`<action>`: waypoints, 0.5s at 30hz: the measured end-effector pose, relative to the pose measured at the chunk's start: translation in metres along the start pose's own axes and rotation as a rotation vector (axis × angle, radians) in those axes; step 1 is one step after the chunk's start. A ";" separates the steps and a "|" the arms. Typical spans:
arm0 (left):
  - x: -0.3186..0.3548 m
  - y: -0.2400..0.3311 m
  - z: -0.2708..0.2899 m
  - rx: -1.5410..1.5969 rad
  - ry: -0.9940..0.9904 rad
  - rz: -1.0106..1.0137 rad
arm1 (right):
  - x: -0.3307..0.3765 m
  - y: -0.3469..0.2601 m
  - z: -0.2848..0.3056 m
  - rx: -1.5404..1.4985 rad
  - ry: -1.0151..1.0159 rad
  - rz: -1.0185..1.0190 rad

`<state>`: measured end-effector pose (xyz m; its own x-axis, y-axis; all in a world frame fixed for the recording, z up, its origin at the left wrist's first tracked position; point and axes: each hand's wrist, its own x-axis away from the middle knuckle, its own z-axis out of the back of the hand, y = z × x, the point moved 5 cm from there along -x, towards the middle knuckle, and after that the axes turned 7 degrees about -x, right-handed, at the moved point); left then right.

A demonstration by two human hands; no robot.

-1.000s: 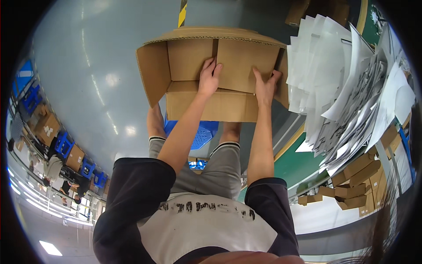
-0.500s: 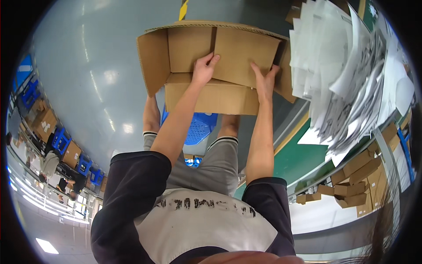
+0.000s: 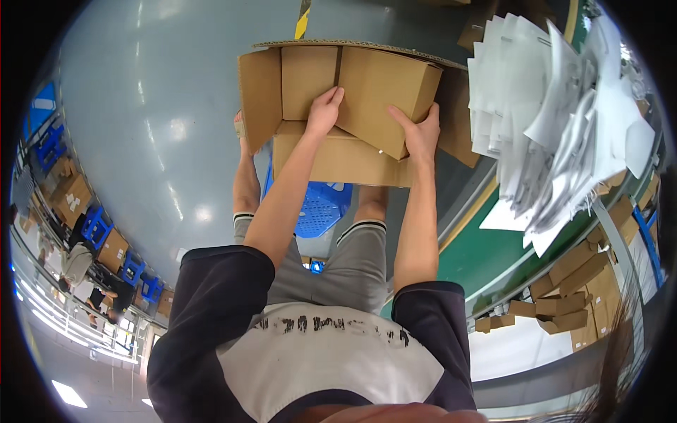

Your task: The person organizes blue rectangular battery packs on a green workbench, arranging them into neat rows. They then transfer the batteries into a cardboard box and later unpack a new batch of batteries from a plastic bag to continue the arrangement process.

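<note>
An open brown carton (image 3: 338, 158) stands in front of me, its left flap folded outward. Tilted inside its right half is a smaller cardboard box (image 3: 384, 92), with a dark gap along its left edge. My left hand (image 3: 324, 113) is closed with the fingertips at that edge. My right hand (image 3: 422, 134) grips the box's lower right end, thumb on the front face and fingers around the side. The insides of both hands' grips are partly hidden.
A tall pile of white sheets (image 3: 522, 106) lies on the green-topped table (image 3: 472, 243) at my right. Below the carton stands a blue plastic stool (image 3: 317, 211) between my legs. More cartons (image 3: 564, 303) lie at the far right. Yellow-black tape (image 3: 302, 21) marks the floor.
The smaller box has turned and shifted left at its right end, showing its side face. My right hand moved with it; my left hand stays at the left edge.
</note>
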<state>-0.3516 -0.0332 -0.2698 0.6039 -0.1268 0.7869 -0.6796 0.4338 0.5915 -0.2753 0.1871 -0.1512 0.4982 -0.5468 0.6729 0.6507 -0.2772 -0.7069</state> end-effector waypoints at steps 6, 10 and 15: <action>0.107 0.048 0.067 -0.116 0.004 -0.315 | 0.073 -0.027 -0.020 0.252 0.176 0.035; 0.128 0.010 0.116 -0.185 -0.155 -0.272 | 0.148 -0.028 -0.020 0.210 0.344 0.175; 0.160 -0.009 0.100 0.434 -0.523 -0.240 | 0.319 -0.062 -0.003 0.051 0.448 0.267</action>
<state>-0.2906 -0.1466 -0.1320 0.5528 -0.6316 0.5436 -0.7229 -0.0390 0.6899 -0.1581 0.0278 0.1063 0.3641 -0.8806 0.3033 0.5670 -0.0488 -0.8223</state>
